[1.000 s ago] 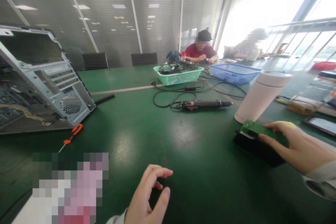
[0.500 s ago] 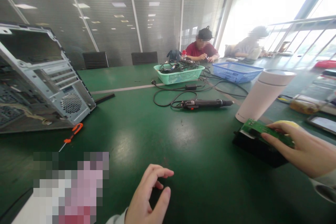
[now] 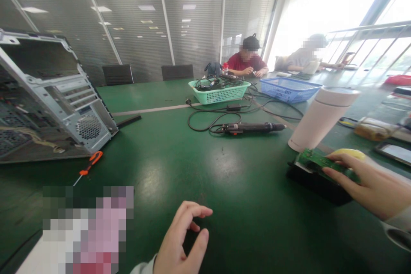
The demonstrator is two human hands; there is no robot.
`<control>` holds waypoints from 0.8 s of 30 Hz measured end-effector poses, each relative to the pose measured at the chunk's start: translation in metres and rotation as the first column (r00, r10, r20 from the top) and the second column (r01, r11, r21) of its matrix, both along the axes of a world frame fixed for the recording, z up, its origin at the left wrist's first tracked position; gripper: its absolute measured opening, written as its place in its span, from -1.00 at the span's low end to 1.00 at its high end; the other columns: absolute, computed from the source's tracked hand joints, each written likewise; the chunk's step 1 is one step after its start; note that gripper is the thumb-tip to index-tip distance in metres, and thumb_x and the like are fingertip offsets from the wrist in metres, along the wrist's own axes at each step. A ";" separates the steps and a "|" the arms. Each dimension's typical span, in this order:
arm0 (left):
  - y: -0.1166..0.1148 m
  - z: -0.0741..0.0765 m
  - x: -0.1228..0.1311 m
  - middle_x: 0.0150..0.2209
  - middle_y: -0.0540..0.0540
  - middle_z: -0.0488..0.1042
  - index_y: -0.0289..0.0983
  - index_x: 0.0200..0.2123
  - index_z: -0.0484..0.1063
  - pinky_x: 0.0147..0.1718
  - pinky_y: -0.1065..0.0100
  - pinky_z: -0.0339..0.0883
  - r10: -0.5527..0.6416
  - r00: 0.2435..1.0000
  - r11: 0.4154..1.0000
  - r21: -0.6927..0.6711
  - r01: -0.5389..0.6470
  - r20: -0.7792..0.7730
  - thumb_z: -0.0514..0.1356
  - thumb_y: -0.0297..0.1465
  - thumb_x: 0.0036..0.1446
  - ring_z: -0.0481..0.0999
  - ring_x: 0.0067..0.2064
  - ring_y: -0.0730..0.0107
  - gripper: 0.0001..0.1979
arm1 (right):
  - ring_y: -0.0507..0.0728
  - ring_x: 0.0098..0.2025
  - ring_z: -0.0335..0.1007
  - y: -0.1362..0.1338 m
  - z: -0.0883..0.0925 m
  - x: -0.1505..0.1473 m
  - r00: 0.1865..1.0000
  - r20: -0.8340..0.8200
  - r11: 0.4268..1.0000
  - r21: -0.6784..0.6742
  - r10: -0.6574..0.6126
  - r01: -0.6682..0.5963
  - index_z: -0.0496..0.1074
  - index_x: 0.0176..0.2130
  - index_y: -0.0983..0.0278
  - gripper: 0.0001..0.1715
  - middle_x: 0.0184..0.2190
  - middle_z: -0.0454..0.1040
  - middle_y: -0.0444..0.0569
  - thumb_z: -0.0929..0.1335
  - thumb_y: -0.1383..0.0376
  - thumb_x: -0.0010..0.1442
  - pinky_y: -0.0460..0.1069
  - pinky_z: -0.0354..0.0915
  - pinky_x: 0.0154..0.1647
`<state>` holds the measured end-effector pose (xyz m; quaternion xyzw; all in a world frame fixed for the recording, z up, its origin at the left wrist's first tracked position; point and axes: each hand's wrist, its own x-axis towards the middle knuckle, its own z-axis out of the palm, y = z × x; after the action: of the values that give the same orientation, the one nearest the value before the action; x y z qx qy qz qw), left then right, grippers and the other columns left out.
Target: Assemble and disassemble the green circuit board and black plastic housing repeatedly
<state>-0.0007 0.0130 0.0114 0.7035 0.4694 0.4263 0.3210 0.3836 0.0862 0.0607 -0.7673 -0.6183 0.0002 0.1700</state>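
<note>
My left hand [image 3: 184, 237] rests over the green table [image 3: 244, 222] at the bottom centre, fingers curved and apart, holding nothing. At the right, my right hand [image 3: 369, 180] grips a green circuit board [image 3: 321, 160] between thumb and fingers. Directly below the board is a black box-like part [image 3: 317, 184]; whether the two are joined I cannot tell. A pale pink tumbler [image 3: 323, 115] stands just behind them. Part of a round yellow thing [image 3: 349, 153] shows behind my right hand.
A metal computer case [image 3: 61, 98] stands at the left, with an orange-handled screwdriver [image 3: 91, 163] before it. A black electric screwdriver [image 3: 253, 127] lies mid-table. Behind it are a green basket of cables [image 3: 221, 94] and a blue basket [image 3: 289, 90]. Two people sit at the far side.
The view has shifted very slightly. My right hand still grips the board, which has moved a little to the right. My left hand has not moved.
</note>
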 end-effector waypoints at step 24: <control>0.001 -0.001 0.001 -0.16 0.00 0.46 -0.05 -0.09 0.44 -0.29 0.40 0.42 -0.003 1.000 1.000 0.003 0.003 -0.011 0.10 -0.55 0.16 0.51 -0.29 0.38 -0.67 | 0.29 -0.30 0.55 0.002 -0.010 0.023 0.999 0.051 0.981 -0.196 0.003 0.007 0.52 -0.32 0.17 -0.54 -0.28 0.59 0.15 0.28 -0.04 -0.11 0.17 0.41 -0.19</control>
<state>-0.0001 0.0142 0.0109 0.7070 0.4694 0.4227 0.3182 0.4070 0.0881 0.0511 -0.7806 -0.6188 0.0415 0.0775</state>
